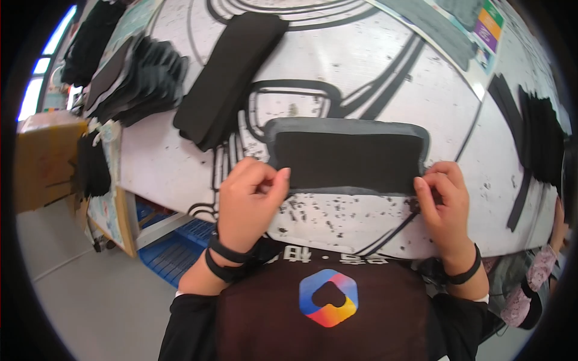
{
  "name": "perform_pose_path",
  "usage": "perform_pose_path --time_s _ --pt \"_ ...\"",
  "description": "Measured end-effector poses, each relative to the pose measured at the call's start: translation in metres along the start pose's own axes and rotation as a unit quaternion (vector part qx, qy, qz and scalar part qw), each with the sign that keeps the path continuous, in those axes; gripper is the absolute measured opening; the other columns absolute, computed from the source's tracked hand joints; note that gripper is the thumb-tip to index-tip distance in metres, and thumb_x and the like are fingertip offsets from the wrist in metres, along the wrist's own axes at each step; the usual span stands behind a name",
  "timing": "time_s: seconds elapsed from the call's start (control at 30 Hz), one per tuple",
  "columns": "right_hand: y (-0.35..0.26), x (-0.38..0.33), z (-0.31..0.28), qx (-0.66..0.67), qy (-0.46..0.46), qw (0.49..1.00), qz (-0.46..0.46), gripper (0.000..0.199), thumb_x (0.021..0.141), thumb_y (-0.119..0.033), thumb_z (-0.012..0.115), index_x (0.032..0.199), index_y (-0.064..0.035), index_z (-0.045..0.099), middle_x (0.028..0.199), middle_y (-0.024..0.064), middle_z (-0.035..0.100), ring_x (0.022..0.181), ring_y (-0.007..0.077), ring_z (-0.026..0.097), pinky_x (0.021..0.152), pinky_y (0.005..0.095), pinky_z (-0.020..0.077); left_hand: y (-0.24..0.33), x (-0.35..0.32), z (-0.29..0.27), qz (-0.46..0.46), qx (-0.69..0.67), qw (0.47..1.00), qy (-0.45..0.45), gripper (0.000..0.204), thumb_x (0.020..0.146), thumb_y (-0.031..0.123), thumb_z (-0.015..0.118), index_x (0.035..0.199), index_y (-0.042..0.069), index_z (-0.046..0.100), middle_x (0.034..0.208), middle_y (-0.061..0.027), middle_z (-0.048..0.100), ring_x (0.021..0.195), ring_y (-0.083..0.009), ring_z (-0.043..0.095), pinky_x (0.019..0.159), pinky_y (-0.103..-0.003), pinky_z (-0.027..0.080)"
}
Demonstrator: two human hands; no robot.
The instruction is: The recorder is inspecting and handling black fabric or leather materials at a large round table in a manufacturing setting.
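Note:
A black rectangular fabric panel lies in front of me on a larger dark grey piece with rounded corners. The grey shows as a border, wide along the far side and thin along the near side. My left hand is closed in a pinch at the panel's near left corner. At the near right corner my right hand pinches the edge between thumb and fingers. Whether each pinch takes in the grey piece too is hidden. Beyond my left hand rests a stack of long black panels.
The white table carries black lines and smudges. Dark grey pieces are piled at the left, black strips at the right. A cardboard box stands left, blue crates below. Another person's lace sleeve shows at the right edge.

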State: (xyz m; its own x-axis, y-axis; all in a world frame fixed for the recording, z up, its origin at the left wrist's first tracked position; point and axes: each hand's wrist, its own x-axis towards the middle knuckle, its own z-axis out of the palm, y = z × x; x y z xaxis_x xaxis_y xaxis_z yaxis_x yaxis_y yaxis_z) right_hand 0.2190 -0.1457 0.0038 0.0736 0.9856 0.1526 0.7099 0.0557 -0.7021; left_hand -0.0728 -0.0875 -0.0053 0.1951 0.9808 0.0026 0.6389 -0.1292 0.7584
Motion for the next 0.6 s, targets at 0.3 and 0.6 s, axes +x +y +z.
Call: perform_pose_path --time_s 0.3,0.6 --pt "0.0014 -0.0007 0.0019 0.014 -0.005 0.999 0.038 0.013 0.084 -0.005 0.068 0.077 0.0014 0.06 0.089 0.006 0.056 0.054 0.0126 0.057 0.051 0.025 0.0461 0.0056 0.0011 0.0027 -0.054 -0.073 0.996 0.017 0.02 0.084 0.002 0.069 0.071 -0.003 0.056 0.071 -0.0049 0.053 0.052 -0.0097 0.058 0.047 -0.022 0.041" --pt "-0.001 0.0023 0.0034 0.027 -0.014 0.998 0.053 0.014 0.084 -0.005 0.068 0.075 0.0017 0.06 0.087 0.0057 0.056 0.054 0.0127 0.058 0.051 0.0251 0.0475 0.0047 0.0021 0.0016 -0.058 -0.068 0.996 0.014 0.02 0.085 0.004 0.069 0.071 -0.003 0.056 0.07 -0.0049 0.053 0.051 -0.01 0.058 0.047 -0.023 0.04"
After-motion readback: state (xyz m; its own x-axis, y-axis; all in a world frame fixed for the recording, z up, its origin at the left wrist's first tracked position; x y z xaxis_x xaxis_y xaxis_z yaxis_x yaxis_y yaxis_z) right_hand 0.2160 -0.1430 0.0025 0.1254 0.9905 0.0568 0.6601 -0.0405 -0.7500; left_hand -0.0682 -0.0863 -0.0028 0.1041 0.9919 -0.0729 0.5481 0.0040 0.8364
